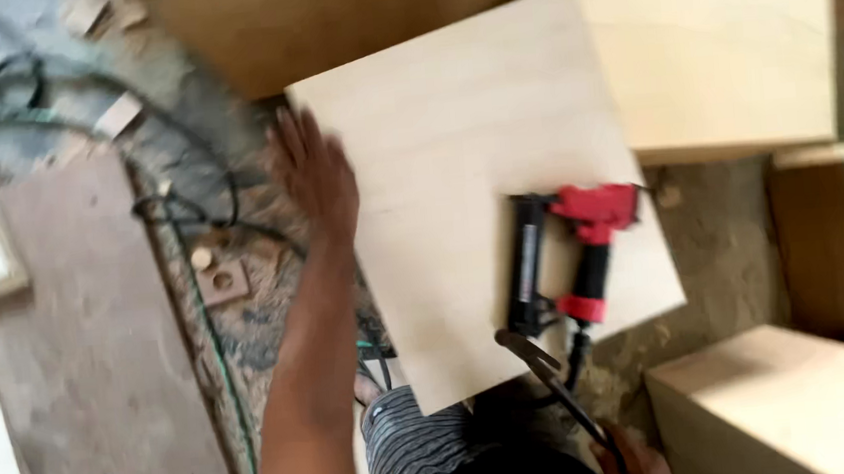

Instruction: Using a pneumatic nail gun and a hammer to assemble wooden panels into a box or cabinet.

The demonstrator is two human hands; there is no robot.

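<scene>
nearest to us, at the bottom edge, our right hand (633,463) showed only in part, wrapped around a thin dark tool with two curved handles (545,373), perhaps pliers; blur kept us from naming it surely. just left of it sat our knee in grey striped cloth (413,443).

our left hand (315,175) lay open and flat, fingers spread, palm down on the left edge of a pale plywood panel (446,155). that panel was square, smooth and light in grain, turned at a slant so one corner pointed toward us. on its lower right part rested a red and black nail gun (569,255), its long black magazine lying beside the red body, with a dark hose running off its rear end past the panel's edge. neither hand touched the gun.

around the panel we saw more pale wooden boxes: one block (718,43) at the upper right, touching or just behind the panel's corner, and another (787,409) at the lower right, well apart from it. a darker brown board (325,24) lay above. the floor (723,233) was rough and covered with sawdust. to the left, black and green cables (189,215) looped over the dust near small wooden offcuts (220,278), one with a round hole, beside a broad, dull reddish sheet (88,333).
</scene>
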